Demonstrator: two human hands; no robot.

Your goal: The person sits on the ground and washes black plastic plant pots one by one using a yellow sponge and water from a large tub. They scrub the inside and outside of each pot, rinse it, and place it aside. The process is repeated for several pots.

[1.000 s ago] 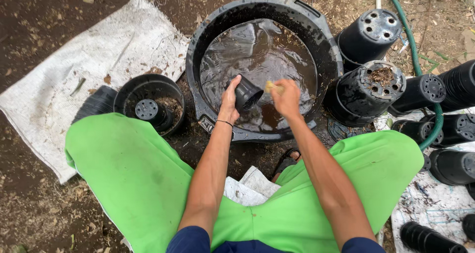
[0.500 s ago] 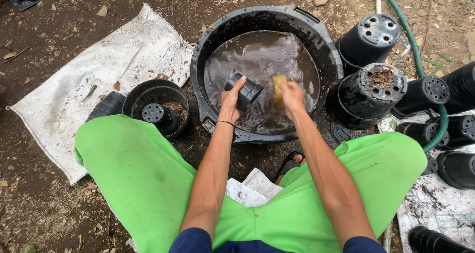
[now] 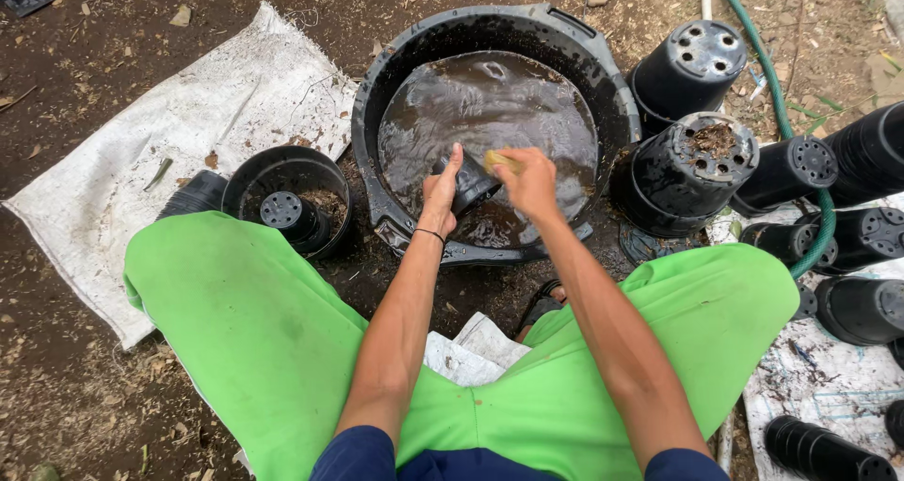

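I sit with green-trousered knees apart in front of a black tub (image 3: 395, 95) full of muddy brown water. Over the water near the tub's front rim, my left hand (image 3: 441, 191) grips a small black plastic plant pot (image 3: 468, 184) lying on its side. My right hand (image 3: 529, 182) holds a yellow sponge (image 3: 500, 161) pressed against the pot's open end. Both forearms reach forward from the bottom of the view.
A white sack (image 3: 160, 152) lies on the soil at left, with a larger black pot (image 3: 282, 175) holding a small upturned pot (image 3: 285, 214). Several upturned black pots (image 3: 692, 166) crowd the right side. A green hose (image 3: 786, 114) curves among them.
Both hands with the pot and sponge have stayed over the water; the sponge has shifted against the pot and the water ripples. The camera view has drifted slightly.
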